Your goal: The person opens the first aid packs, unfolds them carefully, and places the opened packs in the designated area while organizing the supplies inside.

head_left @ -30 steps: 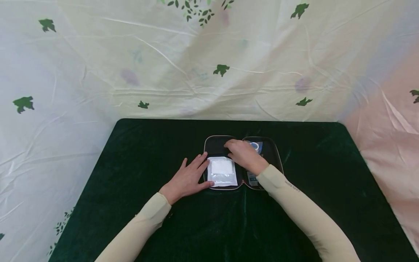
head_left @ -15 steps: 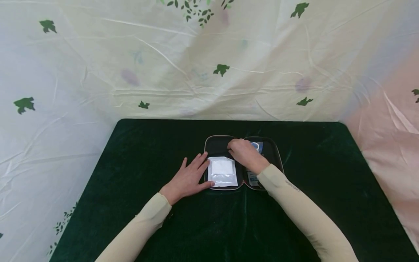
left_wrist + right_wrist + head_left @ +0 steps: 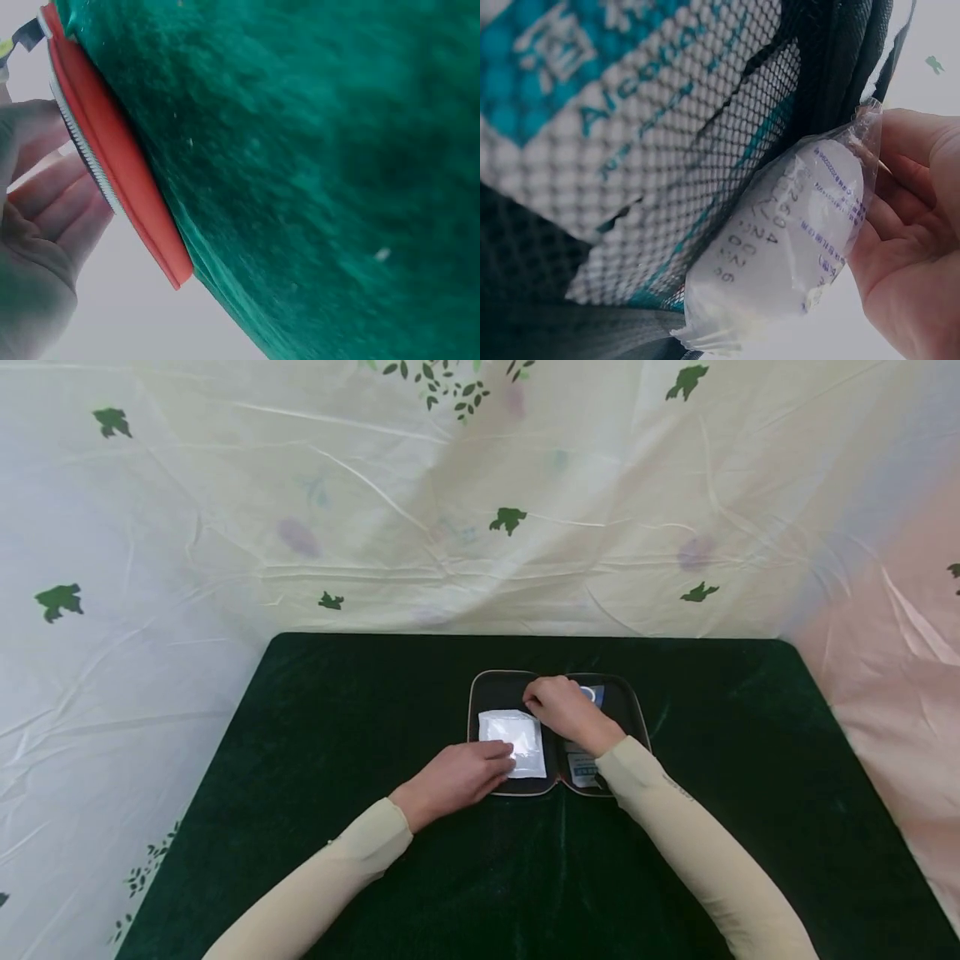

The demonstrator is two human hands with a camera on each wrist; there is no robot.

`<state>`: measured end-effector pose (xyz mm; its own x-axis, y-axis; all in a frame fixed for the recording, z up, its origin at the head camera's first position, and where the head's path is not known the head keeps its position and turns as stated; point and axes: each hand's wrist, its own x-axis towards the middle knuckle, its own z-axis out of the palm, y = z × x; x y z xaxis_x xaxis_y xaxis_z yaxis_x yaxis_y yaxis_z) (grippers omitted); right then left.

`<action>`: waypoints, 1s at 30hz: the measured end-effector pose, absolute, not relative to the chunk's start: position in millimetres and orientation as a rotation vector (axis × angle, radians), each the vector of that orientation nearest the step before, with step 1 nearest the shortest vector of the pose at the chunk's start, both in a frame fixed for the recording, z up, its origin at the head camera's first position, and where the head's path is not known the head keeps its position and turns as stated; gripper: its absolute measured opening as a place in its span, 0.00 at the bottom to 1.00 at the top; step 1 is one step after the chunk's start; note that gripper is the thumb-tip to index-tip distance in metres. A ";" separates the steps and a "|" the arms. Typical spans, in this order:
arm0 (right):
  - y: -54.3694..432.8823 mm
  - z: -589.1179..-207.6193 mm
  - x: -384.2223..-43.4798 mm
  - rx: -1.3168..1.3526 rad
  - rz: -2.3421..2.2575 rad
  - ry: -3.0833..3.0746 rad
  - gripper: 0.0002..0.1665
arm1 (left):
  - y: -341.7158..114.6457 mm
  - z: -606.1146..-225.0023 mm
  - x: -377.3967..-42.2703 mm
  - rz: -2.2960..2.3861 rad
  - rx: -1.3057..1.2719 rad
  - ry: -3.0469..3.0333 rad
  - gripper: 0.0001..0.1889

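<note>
An open zippered case lies on the table, black inside; its red outer shell shows in the left wrist view. In its left half is a flat white packet. My left hand reaches over the near left rim and holds that packet by its lower left part, thumb and fingers partly hidden by the rim. At the middle of the case, my right hand pinches the end of a white bandage roll in a clear printed wrapper. From the head, this roll is hidden under the hand.
Black mesh in the right half covers alcohol pad sachets, partly visible below my right wrist as a pale sachet. A blue packet with a white ring is at the top right. Dark green cloth covers the table; patterned fabric hangs behind.
My left hand has left the rim and moved right onto the white packet, which has shifted slightly up and right. My right hand has moved slightly right.
</note>
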<state>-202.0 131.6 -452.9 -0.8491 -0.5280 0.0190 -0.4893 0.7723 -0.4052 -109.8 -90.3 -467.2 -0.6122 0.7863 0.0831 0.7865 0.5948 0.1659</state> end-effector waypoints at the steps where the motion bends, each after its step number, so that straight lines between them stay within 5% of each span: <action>1: 131.9 -453.0 -202.1 -0.829 -0.619 2.869 0.08 | -88.1 -467.2 -109.9 -0.269 -1.388 -2.820 0.16; 22: 133.7 -453.5 -203.9 -0.840 -0.621 2.830 0.10 | -75.7 -467.5 -132.7 -0.009 -1.204 -3.132 0.37; 30: 134.4 -452.9 -205.1 -0.856 -0.613 2.828 0.10 | -85.1 -469.3 -145.4 -0.190 -1.178 -2.825 0.22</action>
<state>-205.1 134.4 -452.9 -0.8320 -0.5548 -0.0007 -0.5047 0.7574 -0.4143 -145.4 -85.1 -469.3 -0.7023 0.7022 0.1166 0.7115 0.6975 0.0850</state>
